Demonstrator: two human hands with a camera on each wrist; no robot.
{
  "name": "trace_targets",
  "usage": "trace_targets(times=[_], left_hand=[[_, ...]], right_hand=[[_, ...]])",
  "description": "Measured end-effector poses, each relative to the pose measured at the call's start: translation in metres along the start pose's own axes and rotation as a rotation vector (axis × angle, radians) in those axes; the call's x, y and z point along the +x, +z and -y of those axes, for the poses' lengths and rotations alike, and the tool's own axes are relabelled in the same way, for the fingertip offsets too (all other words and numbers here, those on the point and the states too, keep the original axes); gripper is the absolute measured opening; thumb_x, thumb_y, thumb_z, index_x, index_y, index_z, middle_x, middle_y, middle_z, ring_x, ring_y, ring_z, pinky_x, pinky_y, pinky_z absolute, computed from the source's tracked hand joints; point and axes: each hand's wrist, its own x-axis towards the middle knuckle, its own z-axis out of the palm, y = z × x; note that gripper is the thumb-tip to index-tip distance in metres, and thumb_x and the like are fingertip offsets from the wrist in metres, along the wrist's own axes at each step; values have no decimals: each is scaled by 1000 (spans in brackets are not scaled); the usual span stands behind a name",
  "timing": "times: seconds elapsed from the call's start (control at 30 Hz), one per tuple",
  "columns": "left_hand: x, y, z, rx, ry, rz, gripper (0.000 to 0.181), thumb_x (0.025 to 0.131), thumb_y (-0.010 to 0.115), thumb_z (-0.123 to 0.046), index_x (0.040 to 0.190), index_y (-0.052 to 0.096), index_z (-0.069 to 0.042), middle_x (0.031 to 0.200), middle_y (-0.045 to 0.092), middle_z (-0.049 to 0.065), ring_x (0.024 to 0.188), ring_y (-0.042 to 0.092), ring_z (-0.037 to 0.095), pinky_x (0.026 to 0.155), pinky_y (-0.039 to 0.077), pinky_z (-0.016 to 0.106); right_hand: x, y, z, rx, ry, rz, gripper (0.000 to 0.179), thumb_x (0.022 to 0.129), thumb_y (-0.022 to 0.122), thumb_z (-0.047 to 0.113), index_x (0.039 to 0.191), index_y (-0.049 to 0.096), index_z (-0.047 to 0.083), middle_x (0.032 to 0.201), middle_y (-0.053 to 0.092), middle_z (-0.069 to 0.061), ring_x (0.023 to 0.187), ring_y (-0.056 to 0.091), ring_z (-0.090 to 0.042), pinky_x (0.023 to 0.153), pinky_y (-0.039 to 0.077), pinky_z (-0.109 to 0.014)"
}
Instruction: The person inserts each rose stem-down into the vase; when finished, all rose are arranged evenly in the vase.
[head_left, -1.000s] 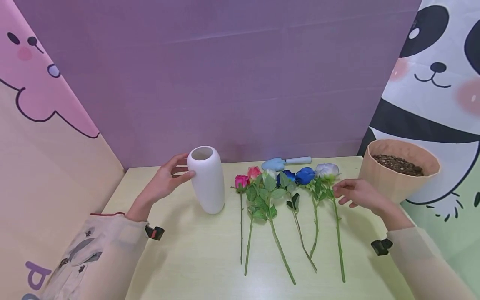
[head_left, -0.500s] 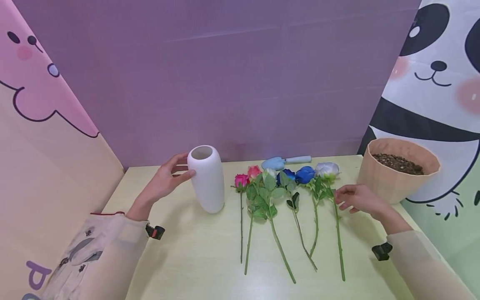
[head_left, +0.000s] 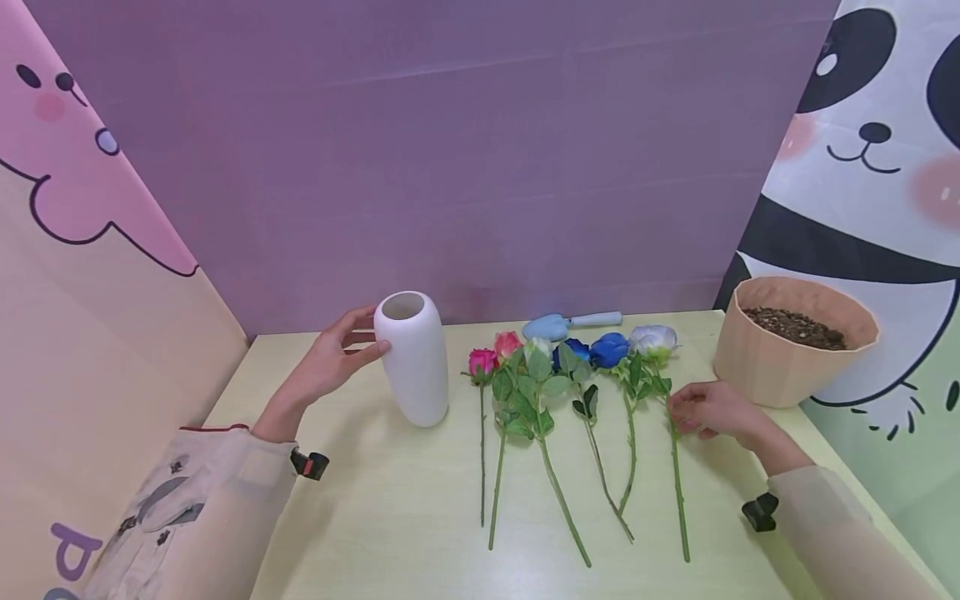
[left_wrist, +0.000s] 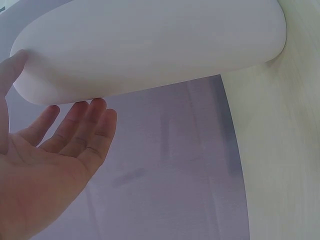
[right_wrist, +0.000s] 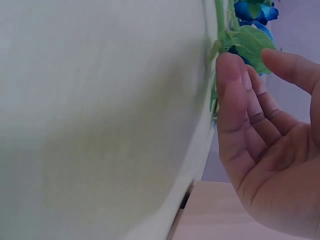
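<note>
In the head view a white vase [head_left: 415, 358] stands upright on the table. My left hand [head_left: 327, 360] holds its upper left side, with the thumb on the front and the fingers reaching behind; the left wrist view shows the fingertips against the vase wall [left_wrist: 150, 45]. Beside the rightmost stem is my right hand [head_left: 716, 410], just below the head of a pale white-lilac rose [head_left: 654, 340]. The right wrist view has the thumb apart from the slightly bent fingers [right_wrist: 232, 100], a green leaf [right_wrist: 254, 47] behind them and nothing visibly gripped.
Several artificial roses lie in a row: magenta [head_left: 482, 363], coral pink [head_left: 507, 344], white and blue [head_left: 610, 350]. Behind them lies a light blue trowel [head_left: 550, 327]. A peach pot [head_left: 757, 371] with soil stands at the right, and a purple backdrop [head_left: 480, 167] rises behind the table.
My right hand has moved slightly downward along the pale rose's stem, toward the table. The left hand and the vase have stayed in place.
</note>
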Motion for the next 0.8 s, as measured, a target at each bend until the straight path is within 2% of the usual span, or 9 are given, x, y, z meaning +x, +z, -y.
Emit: trace_targets(times=[0.23,0.53,0.8], left_hand=[[-1,-1,-1,-9,2,2,75,91,70,-45,154,34,-24,147,49,8,133,53,33,104,51,53],[-1,-1,-2,-16,16,-1,73,92,71,-43,153,36,-25,146,51,7,131,55,31,103,51,51],[0,0,-1,-17,12,3,74,91,71,-43,154,35,-23,145,51,8,132,55,32,103,52,52]], right_hand=[[2,2,-4,-21,22,-13,35,102,56,25,121,62,-4,102,72,-10,86,68,-16,69,56,-36],[5,4,-12,3,48,-25,31,100,57,23,116,64,-3,94,73,-4,79,69,-14,63,56,-35],[3,6,-11,-17,71,-29,30,99,60,25,110,66,-3,89,71,-3,77,67,-15,62,56,-34]])
